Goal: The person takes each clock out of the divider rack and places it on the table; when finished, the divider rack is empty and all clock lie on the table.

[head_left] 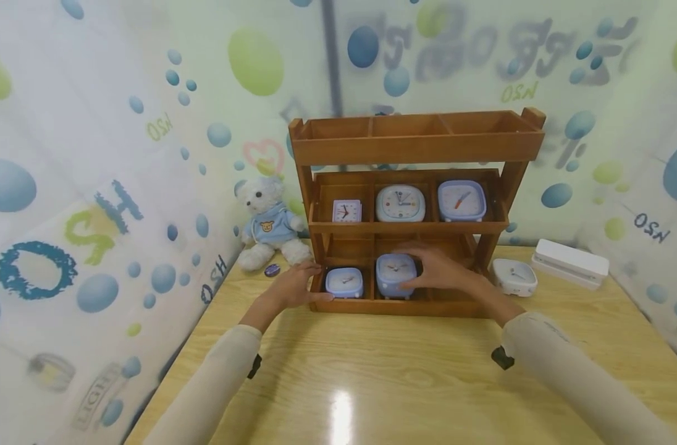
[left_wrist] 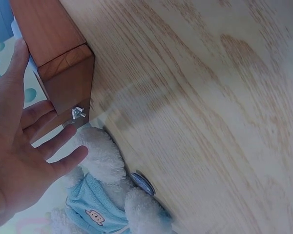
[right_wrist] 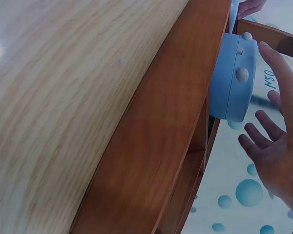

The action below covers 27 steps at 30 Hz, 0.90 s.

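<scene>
A brown wooden shelf rack point(head_left: 422, 309) stands on the table. In its bottom tier, a blue alarm clock point(head_left: 396, 270) sits in the middle compartment and another blue alarm clock point(head_left: 344, 282) in the left one. My right hand point(head_left: 440, 267) is beside the middle clock. The right wrist view has its fingers point(right_wrist: 263, 131) spread and apart from the clock, the thumb close to its edge. My left hand point(left_wrist: 24, 151) is at the rack's left end point(left_wrist: 68, 80), fingers loosely extended, thumb by the front board; whether it presses the wood is unclear.
The middle tier holds a small square clock point(head_left: 346, 211), a pale round-cornered clock point(head_left: 401, 203) and a purple-blue clock point(head_left: 462, 200). Left of the rack sit a teddy bear point(head_left: 273, 226) and a badge point(head_left: 272, 270); right, a white clock point(head_left: 514, 277) and a white box point(head_left: 571, 262).
</scene>
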Tool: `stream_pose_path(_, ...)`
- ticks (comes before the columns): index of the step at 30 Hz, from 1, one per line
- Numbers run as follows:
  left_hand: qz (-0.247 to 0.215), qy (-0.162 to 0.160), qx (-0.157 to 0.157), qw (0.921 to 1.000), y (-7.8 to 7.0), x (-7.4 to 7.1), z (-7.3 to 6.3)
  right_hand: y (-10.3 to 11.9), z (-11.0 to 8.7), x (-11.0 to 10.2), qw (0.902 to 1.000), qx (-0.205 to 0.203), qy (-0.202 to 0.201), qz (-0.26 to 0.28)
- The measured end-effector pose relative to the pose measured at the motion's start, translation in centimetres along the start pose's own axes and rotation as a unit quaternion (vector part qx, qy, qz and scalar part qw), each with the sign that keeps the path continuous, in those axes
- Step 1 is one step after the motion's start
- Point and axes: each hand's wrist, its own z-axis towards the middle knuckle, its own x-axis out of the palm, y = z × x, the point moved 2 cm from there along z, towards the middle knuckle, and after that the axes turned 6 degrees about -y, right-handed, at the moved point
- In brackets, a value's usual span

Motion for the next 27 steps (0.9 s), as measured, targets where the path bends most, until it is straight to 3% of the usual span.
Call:
stream_pose_path(11,0.001,0.004,-0.007,1.0,-0.3,-0.4,0.0,-0.4,1.2,1.5,0.9952,0.039,0.087,0.022)
stream_pose_path(27,-0.003,-0.003,0.013,0.9999,-0.1,-0.2,-0.2,1.3,0.8,0.6,0.998,0.011,0.059,-0.019)
